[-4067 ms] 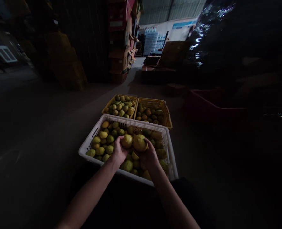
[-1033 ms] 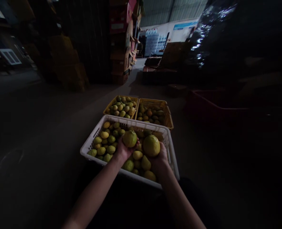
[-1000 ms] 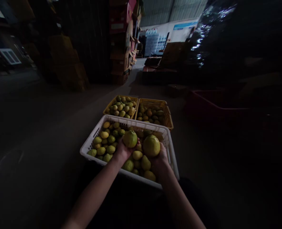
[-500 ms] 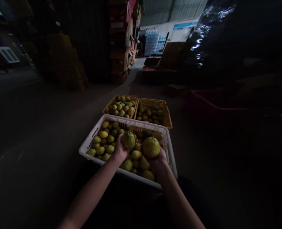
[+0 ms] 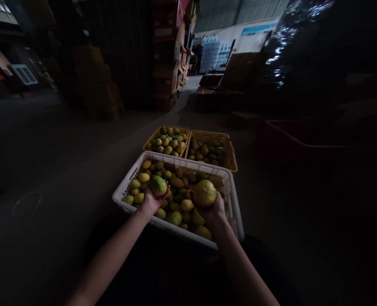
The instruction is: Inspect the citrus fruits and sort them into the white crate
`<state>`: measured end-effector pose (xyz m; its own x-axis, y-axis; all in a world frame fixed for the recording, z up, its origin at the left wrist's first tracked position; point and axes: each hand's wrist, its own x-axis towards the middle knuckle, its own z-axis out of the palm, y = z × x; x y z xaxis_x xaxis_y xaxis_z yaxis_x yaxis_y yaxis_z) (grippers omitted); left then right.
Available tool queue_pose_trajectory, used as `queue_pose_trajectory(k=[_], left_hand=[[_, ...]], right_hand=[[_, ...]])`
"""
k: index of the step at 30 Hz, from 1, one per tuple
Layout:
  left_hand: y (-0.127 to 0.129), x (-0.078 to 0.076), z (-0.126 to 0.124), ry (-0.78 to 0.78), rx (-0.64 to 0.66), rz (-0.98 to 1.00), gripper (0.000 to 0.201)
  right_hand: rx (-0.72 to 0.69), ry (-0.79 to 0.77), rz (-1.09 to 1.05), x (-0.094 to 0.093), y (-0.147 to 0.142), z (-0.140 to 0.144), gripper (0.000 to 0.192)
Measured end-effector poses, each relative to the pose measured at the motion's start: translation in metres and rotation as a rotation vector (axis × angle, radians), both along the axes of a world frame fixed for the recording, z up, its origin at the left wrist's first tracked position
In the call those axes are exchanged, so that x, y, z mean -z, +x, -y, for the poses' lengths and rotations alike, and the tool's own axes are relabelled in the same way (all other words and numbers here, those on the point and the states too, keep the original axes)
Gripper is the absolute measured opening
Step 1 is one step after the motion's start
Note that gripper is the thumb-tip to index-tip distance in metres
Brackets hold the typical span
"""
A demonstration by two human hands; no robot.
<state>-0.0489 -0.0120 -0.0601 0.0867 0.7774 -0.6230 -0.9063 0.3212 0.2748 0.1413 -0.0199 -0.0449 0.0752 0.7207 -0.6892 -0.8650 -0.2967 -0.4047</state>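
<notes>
My left hand (image 5: 150,204) cradles a smooth green fruit (image 5: 158,185) in its upturned palm, fingers curled round the far side. In my right hand (image 5: 216,211) rests a larger, rounder yellow-green fruit (image 5: 205,194) with a slightly bumpy top. Both are held above a white plastic crate (image 5: 124,203) with slotted walls. Loose green and yellow fruits (image 5: 187,205) of mixed sizes fill its bottom. The exact kind of fruit cannot be made out in this dim light.
Behind the white crate, two yellow crates of fruit stand side by side, a left one (image 5: 147,143) and a right one (image 5: 230,156). A dark red bin (image 5: 290,138) is to the right. Stacked cardboard boxes (image 5: 165,59) rise beyond on the floor.
My left hand has moved left with its fruit, away from my right hand, and the fruit has turned. The view has shifted slightly; my right hand still holds its fruit.
</notes>
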Motion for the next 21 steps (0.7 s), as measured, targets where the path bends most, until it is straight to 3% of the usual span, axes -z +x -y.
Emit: queue_pose_trajectory(k=[5, 11, 14, 21], left_hand=[[-0.020, 0.000, 0.009, -0.039, -0.073, -0.112, 0.036], [-0.053, 0.006, 0.019, -0.023, -0.045, -0.223, 0.028], [-0.070, 0.010, 0.025, -0.047, -0.033, -0.260, 0.028], [-0.078, 0.007, 0.029, -0.075, -0.038, -0.288, 0.030]], right_hand=[[-0.106, 0.069, -0.036, 0.000, -0.007, 0.003, 0.018], [-0.246, 0.159, 0.009, 0.001, -0.014, 0.005, 0.014], [-0.297, 0.325, 0.144, 0.011, -0.017, 0.005, 0.017], [-0.126, 0.709, 0.554, 0.041, -0.022, 0.008, 0.043]])
